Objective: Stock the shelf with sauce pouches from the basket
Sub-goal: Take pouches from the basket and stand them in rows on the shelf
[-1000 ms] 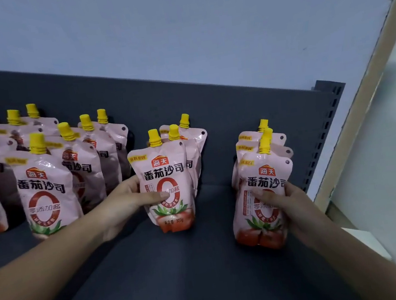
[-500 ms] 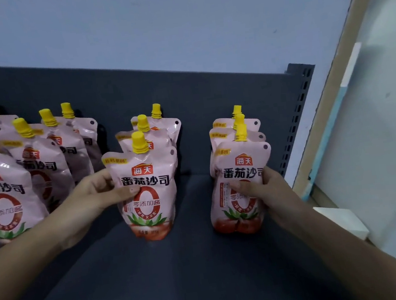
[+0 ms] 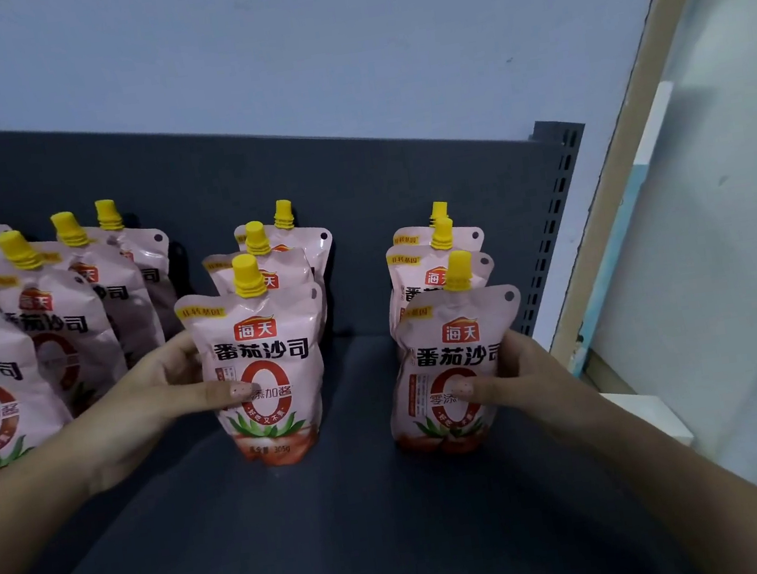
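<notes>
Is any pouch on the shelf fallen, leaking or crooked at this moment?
Nothing stands out. The pouches stand upright in rows on the shelf, caps on, no spill visible. The left hand holds the middle row's front pouch; the right hand holds the right row's.

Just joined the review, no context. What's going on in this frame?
A person is stocking a dark shelf with pink tomato sauce pouches. The left hand holds the middle front pouch, thumb across its label; the right hand holds the right front pouch the same way. Both pouches stand upright at the front of short rows, apparently resting on the shelf. More stocked rows stand further left. The basket is out of view.
</notes>
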The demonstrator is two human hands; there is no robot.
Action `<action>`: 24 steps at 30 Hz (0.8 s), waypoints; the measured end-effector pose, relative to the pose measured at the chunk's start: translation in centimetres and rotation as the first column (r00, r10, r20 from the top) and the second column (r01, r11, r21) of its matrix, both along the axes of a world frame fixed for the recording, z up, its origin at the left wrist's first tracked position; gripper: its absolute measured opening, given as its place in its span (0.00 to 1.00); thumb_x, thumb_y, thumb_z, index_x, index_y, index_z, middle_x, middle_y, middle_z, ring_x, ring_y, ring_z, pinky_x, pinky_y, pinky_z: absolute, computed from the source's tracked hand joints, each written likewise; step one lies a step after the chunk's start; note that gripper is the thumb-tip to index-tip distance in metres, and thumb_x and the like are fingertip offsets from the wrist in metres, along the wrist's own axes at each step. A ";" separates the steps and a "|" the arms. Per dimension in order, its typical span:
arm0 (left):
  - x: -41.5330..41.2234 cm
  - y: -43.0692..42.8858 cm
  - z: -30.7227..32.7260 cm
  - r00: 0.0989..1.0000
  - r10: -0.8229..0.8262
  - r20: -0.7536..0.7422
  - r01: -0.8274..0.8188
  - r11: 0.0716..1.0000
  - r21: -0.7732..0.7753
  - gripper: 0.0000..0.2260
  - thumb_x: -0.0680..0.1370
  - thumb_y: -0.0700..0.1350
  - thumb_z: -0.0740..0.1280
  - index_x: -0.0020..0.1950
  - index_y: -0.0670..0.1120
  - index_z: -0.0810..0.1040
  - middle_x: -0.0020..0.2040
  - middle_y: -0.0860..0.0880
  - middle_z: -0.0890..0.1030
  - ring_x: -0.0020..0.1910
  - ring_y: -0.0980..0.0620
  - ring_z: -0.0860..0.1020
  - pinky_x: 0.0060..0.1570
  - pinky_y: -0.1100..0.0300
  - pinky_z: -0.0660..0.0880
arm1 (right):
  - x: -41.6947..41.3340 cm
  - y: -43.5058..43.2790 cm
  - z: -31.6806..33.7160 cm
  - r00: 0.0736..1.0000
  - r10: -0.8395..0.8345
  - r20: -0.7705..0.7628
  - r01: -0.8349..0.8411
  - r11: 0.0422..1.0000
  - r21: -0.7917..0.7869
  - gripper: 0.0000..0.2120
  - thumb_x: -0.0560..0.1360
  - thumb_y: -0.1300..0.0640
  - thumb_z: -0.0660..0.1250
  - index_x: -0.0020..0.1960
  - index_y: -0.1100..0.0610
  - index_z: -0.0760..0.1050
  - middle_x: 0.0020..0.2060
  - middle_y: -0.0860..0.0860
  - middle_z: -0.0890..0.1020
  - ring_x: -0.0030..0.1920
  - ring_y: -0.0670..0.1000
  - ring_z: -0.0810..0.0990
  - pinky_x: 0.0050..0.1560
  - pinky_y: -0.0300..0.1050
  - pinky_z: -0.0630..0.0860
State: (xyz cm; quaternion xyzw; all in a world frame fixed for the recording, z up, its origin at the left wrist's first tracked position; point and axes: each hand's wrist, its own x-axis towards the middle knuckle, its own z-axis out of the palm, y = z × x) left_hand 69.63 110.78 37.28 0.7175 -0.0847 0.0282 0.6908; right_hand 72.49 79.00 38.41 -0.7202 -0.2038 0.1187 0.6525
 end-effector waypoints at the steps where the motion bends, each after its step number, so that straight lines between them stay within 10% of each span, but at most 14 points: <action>1: 0.0 0.2 0.0 1.000 0.004 0.012 -0.004 1.000 -0.006 0.42 0.43 0.55 0.83 0.55 0.48 0.79 0.53 0.48 0.84 0.50 0.51 0.83 0.39 0.66 0.79 | 0.0 -0.1 -0.1 1.000 -0.003 -0.006 0.003 1.000 0.007 0.21 0.61 0.61 0.71 0.53 0.51 0.73 0.42 0.42 0.86 0.46 0.42 0.84 0.40 0.33 0.79; 9: -0.2 2.1 -1.1 0.993 0.012 0.121 -0.010 1.000 -0.013 0.41 0.49 0.57 0.81 0.61 0.54 0.76 0.61 0.51 0.80 0.61 0.52 0.77 0.60 0.52 0.75 | 0.2 -0.4 -0.7 0.998 -0.042 -0.036 0.042 0.999 0.011 0.22 0.60 0.59 0.72 0.54 0.50 0.74 0.45 0.44 0.86 0.47 0.43 0.84 0.41 0.36 0.80; 14: -1.5 2.4 -1.7 0.768 0.269 0.582 -0.493 0.828 0.267 0.31 0.66 0.59 0.72 0.65 0.50 0.69 0.64 0.46 0.73 0.65 0.45 0.71 0.62 0.40 0.70 | 0.2 -0.2 -0.8 0.997 -0.075 -0.026 0.074 0.996 -0.045 0.13 0.68 0.67 0.70 0.49 0.52 0.77 0.40 0.41 0.86 0.43 0.40 0.84 0.37 0.32 0.79; 18: -4.6 -3.7 0.6 0.518 0.082 0.851 -0.608 0.735 0.300 0.10 0.74 0.47 0.64 0.52 0.45 0.73 0.50 0.49 0.74 0.53 0.57 0.73 0.56 0.62 0.71 | -0.5 0.4 0.0 0.992 -0.120 0.042 0.119 0.992 0.042 0.11 0.67 0.66 0.70 0.47 0.54 0.78 0.40 0.44 0.86 0.43 0.43 0.85 0.37 0.33 0.79; 24: -3.0 -12.4 0.1 0.738 -0.224 0.637 -0.333 0.700 0.632 0.37 0.71 0.58 0.67 0.74 0.60 0.50 0.77 0.55 0.49 0.71 0.74 0.46 0.65 0.81 0.48 | -1.9 1.8 2.7 0.991 -0.129 0.029 0.112 0.933 0.342 0.19 0.61 0.52 0.71 0.51 0.55 0.78 0.46 0.52 0.86 0.45 0.51 0.85 0.40 0.43 0.82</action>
